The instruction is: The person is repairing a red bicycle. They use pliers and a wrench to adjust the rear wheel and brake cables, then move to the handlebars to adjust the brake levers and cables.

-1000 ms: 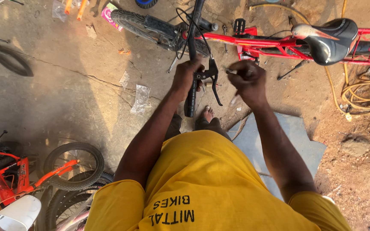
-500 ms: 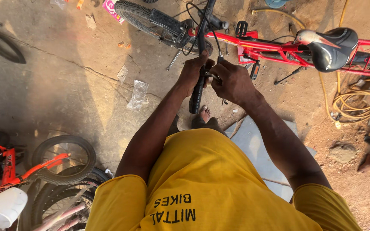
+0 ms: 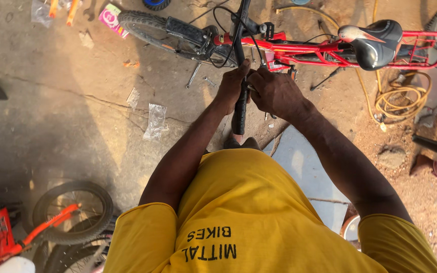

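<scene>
A cracked concrete floor (image 3: 67,101), dusty and sunlit, gives way to bare earth on the right, and a red bicycle (image 3: 319,50) stands across the top of the view with its black saddle (image 3: 380,45) toward the right and its front wheel (image 3: 153,30) toward the left. The person in a yellow shirt (image 3: 259,217) looks straight down over both outstretched forearms, which converge at the black handlebar grip (image 3: 239,114) pointing back toward the body. The left hand (image 3: 231,86) is wrapped around the bar just above the grip, fingers curled closed about it, wrist bent slightly inward. The right hand (image 3: 276,91) sits just beside it, touching it, knuckles up and fingers folded down at the bar; what exactly they pinch is hidden beneath the hand. Scraps of clear plastic wrap (image 3: 155,121) lie on the concrete left of the arms, a coiled yellow hose (image 3: 400,101) rests on the earth under the saddle, and a second small red bicycle with a loose tyre (image 3: 72,212) lies at the lower left.
</scene>
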